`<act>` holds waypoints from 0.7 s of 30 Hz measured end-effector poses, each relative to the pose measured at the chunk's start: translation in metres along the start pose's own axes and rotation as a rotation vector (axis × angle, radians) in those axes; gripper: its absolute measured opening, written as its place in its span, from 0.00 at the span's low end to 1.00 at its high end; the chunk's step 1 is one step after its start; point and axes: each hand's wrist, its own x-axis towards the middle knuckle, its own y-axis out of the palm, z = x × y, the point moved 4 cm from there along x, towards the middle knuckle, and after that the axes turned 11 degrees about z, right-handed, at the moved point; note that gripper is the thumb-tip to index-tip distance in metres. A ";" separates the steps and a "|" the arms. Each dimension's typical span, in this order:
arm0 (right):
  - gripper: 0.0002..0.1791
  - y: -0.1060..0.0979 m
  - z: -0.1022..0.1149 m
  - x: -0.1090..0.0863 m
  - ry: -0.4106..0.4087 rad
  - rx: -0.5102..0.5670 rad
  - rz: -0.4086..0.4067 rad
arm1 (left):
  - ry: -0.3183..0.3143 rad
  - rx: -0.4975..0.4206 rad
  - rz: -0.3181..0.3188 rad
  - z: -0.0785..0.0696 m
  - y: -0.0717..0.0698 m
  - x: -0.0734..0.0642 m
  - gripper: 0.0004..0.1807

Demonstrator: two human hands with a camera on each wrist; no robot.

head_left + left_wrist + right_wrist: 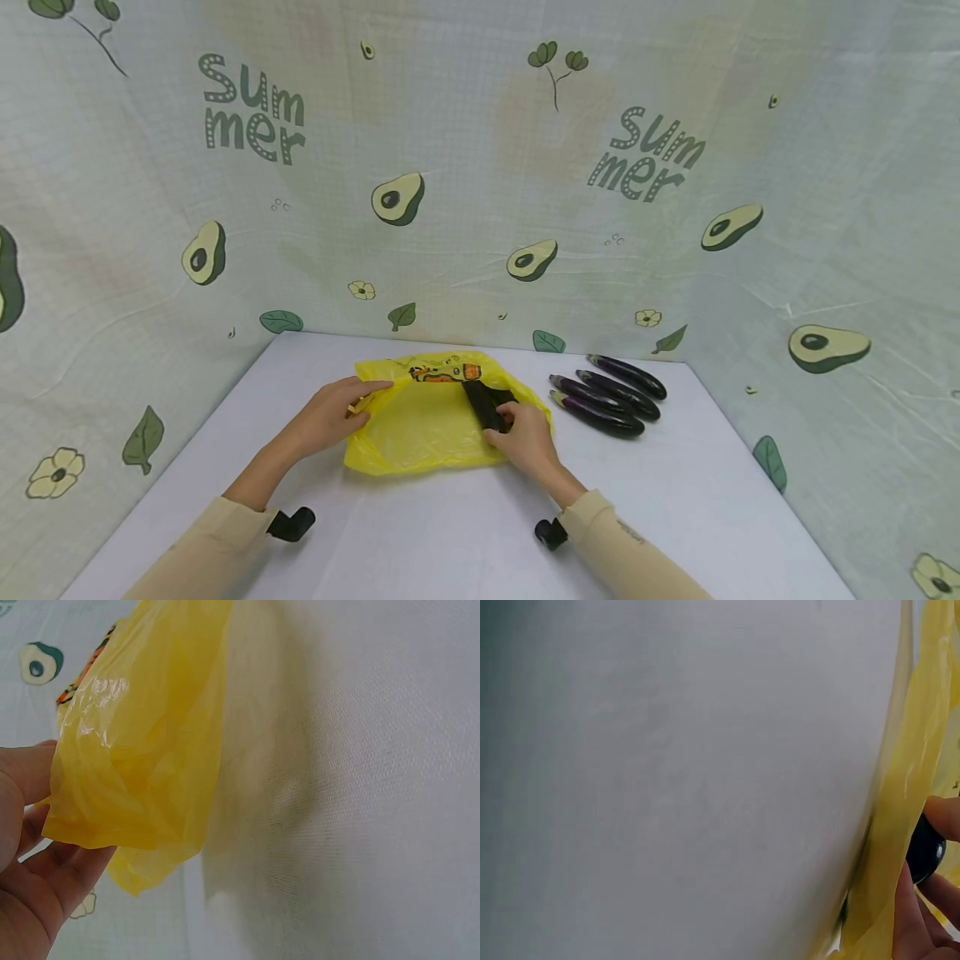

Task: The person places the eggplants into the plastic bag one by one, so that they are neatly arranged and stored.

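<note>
Bag (420,429): left hand (337,408) pinches its edge, probably to hold it spread; right hand (527,437) grips an eggplant (925,851) at the mouth.

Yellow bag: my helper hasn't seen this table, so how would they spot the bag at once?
On the white tabletop, look between the left hand and the right hand. The yellow bag lies there, its left side in the left hand. Unlike the glossy dark eggplants to its right, it is thin, crinkled plastic with an orange print.
</note>
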 end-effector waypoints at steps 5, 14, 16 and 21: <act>0.22 0.001 0.002 0.002 0.002 0.003 -0.008 | 0.000 -0.005 -0.002 0.000 0.000 -0.001 0.32; 0.23 0.003 0.006 0.010 0.027 -0.009 0.000 | 0.004 -0.005 -0.006 -0.001 0.000 0.000 0.32; 0.23 0.004 0.006 0.012 0.046 -0.004 0.003 | 0.004 -0.004 -0.007 -0.001 0.000 0.000 0.32; 0.24 0.005 0.006 0.013 0.065 0.000 0.012 | 0.006 -0.011 -0.008 -0.001 0.000 0.000 0.31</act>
